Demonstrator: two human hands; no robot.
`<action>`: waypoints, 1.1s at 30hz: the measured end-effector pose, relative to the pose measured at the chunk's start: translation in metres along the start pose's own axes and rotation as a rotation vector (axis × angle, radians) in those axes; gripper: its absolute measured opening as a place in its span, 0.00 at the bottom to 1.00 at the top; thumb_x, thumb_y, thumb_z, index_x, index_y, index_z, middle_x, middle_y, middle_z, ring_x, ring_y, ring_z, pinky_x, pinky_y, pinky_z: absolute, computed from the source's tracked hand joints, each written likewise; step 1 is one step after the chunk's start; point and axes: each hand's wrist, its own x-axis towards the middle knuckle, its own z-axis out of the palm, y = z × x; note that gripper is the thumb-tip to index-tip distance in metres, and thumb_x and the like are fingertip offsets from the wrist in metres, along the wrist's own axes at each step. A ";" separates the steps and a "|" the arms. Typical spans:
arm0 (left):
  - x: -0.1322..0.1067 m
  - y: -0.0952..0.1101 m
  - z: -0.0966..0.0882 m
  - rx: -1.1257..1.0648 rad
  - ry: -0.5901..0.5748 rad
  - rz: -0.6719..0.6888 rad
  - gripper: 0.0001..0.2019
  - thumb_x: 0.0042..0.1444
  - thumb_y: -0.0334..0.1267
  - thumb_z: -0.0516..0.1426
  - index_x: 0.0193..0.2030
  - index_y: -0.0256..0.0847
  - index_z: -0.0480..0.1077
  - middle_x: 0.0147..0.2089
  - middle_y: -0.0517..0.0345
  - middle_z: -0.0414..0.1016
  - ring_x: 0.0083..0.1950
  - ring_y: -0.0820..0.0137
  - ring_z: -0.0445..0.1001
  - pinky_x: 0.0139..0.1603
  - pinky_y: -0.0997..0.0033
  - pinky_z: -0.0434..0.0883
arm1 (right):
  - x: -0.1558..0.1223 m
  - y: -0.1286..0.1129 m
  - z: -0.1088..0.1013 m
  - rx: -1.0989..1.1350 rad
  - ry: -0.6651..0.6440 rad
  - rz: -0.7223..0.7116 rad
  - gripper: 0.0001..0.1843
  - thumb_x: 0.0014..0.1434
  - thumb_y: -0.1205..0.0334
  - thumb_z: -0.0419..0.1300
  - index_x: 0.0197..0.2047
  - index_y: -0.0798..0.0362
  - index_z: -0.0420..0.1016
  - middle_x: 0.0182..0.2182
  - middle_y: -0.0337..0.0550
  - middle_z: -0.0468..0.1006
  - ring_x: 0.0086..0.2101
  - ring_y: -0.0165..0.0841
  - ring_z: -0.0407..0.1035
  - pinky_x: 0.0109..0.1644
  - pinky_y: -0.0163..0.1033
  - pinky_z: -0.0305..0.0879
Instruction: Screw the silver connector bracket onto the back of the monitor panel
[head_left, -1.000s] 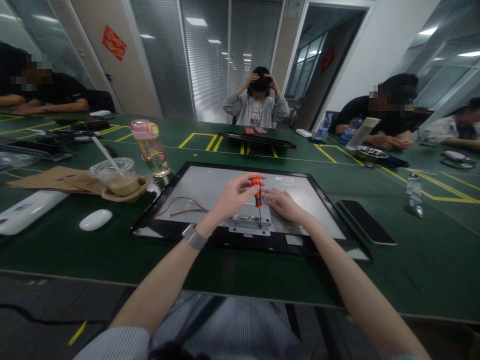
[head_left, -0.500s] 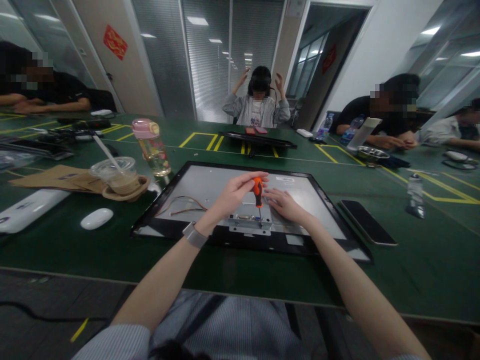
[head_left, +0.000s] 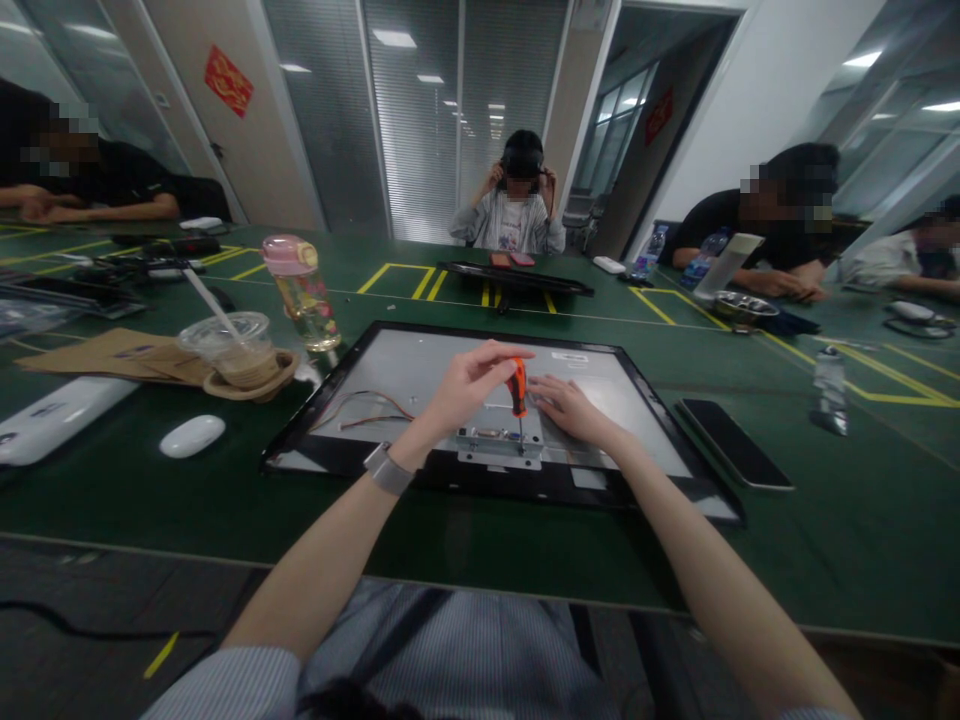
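My left hand [head_left: 477,381] grips the top of an orange and black screwdriver [head_left: 518,388], its thumb at the handle's side and fingers reaching over the top. The screwdriver stands nearly upright, its tip down on a metal bracket with connector ports [head_left: 487,447]. That bracket lies along the near edge of a flat display panel [head_left: 442,352] with a grey back and black frame. My right hand [head_left: 574,411] lies open on the panel's grey back, just right of the screwdriver, fingers stretched out. Thin cables [head_left: 367,395] lie on the panel's left part.
Left of the panel are a drink cup [head_left: 238,350] in a cardboard holder, a pink-lidded bottle [head_left: 304,300] and a white oval case [head_left: 193,436]. A black phone [head_left: 735,444] lies to the right. Across the green table, a person [head_left: 517,205] sits behind another dark panel [head_left: 517,280].
The screwdriver's handle has turned slightly in my left hand, whose fingers have shifted a little. My right hand stays put. The person opposite has lowered both hands to their headset.
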 end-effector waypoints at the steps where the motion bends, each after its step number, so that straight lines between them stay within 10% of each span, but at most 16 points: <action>1: 0.000 0.000 0.000 -0.011 0.008 -0.005 0.10 0.64 0.41 0.59 0.45 0.42 0.81 0.41 0.53 0.79 0.41 0.69 0.77 0.45 0.67 0.76 | 0.000 0.000 0.000 -0.001 0.000 0.000 0.25 0.71 0.60 0.50 0.68 0.39 0.69 0.70 0.45 0.65 0.70 0.52 0.55 0.68 0.73 0.50; 33: -0.001 -0.003 0.005 -0.106 0.015 -0.045 0.09 0.62 0.41 0.61 0.45 0.42 0.81 0.46 0.51 0.81 0.43 0.68 0.80 0.47 0.67 0.78 | -0.001 -0.002 -0.001 0.009 -0.014 0.020 0.25 0.72 0.60 0.49 0.68 0.39 0.69 0.71 0.44 0.64 0.71 0.49 0.53 0.70 0.70 0.48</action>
